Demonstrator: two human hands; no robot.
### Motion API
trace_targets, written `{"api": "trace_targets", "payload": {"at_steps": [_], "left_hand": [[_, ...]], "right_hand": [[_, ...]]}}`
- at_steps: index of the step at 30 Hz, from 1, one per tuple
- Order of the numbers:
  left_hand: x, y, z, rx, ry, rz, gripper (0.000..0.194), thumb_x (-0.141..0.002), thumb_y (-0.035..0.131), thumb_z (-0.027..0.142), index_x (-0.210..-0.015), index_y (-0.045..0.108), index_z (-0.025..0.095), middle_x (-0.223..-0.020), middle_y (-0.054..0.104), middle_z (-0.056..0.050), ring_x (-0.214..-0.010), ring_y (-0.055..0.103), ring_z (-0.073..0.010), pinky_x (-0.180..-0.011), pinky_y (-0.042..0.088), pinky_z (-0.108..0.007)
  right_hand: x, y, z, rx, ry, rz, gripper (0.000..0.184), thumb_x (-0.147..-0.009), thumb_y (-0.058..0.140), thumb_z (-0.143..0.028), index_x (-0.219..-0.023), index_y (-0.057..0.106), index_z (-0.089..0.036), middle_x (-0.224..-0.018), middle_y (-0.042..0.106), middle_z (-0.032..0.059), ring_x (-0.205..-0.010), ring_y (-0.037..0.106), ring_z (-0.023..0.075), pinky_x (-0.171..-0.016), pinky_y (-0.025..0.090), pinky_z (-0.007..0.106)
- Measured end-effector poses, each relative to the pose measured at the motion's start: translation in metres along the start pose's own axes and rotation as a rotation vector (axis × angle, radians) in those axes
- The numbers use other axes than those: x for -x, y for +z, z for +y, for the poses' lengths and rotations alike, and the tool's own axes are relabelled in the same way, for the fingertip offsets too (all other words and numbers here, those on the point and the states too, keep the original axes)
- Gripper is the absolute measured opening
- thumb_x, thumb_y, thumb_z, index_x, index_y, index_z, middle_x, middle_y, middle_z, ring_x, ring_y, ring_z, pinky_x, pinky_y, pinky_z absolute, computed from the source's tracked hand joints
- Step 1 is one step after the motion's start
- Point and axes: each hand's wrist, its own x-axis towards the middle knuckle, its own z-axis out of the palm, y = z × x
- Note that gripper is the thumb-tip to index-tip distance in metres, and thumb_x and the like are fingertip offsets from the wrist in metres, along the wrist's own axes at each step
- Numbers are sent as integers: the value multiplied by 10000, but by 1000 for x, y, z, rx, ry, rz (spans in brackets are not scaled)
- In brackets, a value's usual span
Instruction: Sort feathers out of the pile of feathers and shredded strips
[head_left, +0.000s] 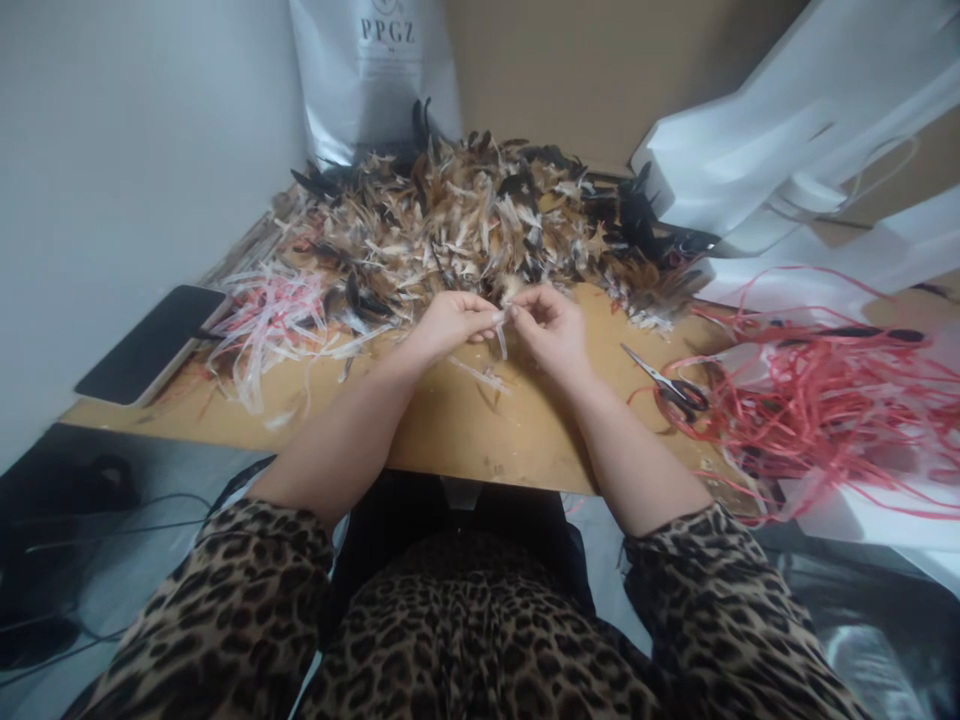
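My left hand (459, 322) and my right hand (551, 328) meet over the front of the table, fingertips pinched almost together. Between them is a thin whitish translucent strip (503, 347), its end hanging below the fingers. A pale fluffy feather tuft (511, 286) shows just above the fingertips; whether it is held or belongs to the heap behind, I cannot tell. Right behind my hands lies a large heap of brown, cream and black feathers (457, 220). More whitish strips (480, 376) lie loose on the tabletop below my hands.
Scissors (667, 380) lie right of my right hand, beside a tangle of red and clear strips (832, 410). On the left are a pink-and-white strip pile (270, 310) and a dark-screened phone or tablet (150, 345). A silver bag (382, 80) stands behind the feathers on the wooden table (495, 445).
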Motion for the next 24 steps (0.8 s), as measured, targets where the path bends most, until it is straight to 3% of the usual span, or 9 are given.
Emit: {"api": "trace_targets", "payload": {"at_steps": [5, 9, 17, 24], "left_hand": [[1, -1, 5, 192, -75, -1, 173, -700, 773, 204, -803, 664, 118, -679, 688, -34, -595, 634, -68, -604, 504, -178], [1, -2, 7, 304, -39, -22, 181, -697, 770, 197, -805, 644, 125, -687, 684, -17, -612, 642, -63, -612, 504, -165], [1, 6, 2, 92, 150, -13, 175, -659, 766, 183, -774, 651, 118, -665, 669, -9, -613, 608, -72, -634, 478, -193], [-3, 6, -1, 99, 240, 43, 276, -566, 823, 236, -731, 636, 116, -709, 679, -6, -651, 614, -89, -685, 482, -222]], "right_hand": [[-2, 2, -4, -206, 91, 29, 239, -781, 640, -426, -919, 611, -234, -829, 670, 21, -751, 635, 144, -721, 519, 277], [-4, 1, -7, -279, 150, 77, 227, -782, 643, -436, -819, 572, -224, -705, 633, 1, -585, 569, 108, -606, 487, 243], [-5, 2, -7, -176, 218, 59, 263, -762, 663, -352, -616, 500, -208, -539, 552, -30, -485, 463, 91, -499, 391, 217], [-3, 3, -6, -163, 200, 20, 306, -738, 694, -361, -544, 543, -177, -509, 517, -28, -488, 412, 78, -481, 313, 220]]}}
